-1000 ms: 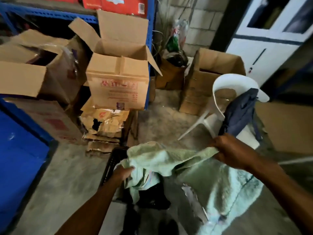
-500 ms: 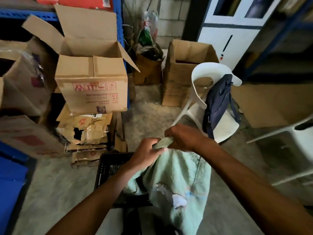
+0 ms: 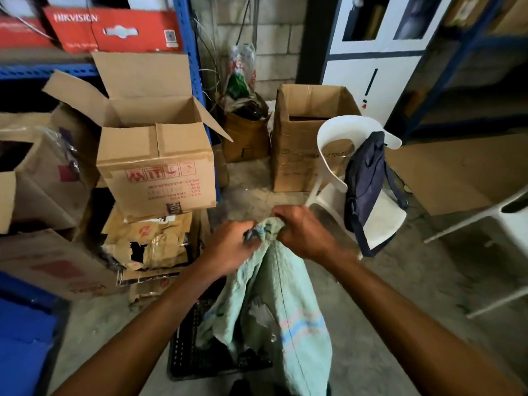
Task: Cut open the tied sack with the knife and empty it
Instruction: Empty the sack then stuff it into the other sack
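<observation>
Both hands meet at the bunched top end of a pale green woven sack (image 3: 274, 295), which hangs down from them in front of the person. The left hand (image 3: 228, 247) has its fingers curled round the left side of the gathered cloth, where a small dark and blue bit of something shows against the knuckles; what it is cannot be told. The right hand (image 3: 305, 232) has its fingers clamped on the right side of the same bunch, so the two fists sit just beside each other with the sack's tip poking up between them. The sack carries a faint pink and blue stripe low on its right face and a worn grey patch near its middle. Its lower part hangs over a black plastic crate (image 3: 188, 352) that stands on the concrete floor (image 3: 385, 295). To the left an open cardboard box (image 3: 157, 167) with red handling marks sits on top of a torn, crushed box (image 3: 148, 241). Behind the hands stands a tall cardboard box (image 3: 297, 138), and just to its right a white plastic chair (image 3: 337, 155) with a dark blue bag (image 3: 368, 190) hung over its back. A red box (image 3: 114, 30) lies on the blue shelf (image 3: 191, 67) at upper left.
</observation>
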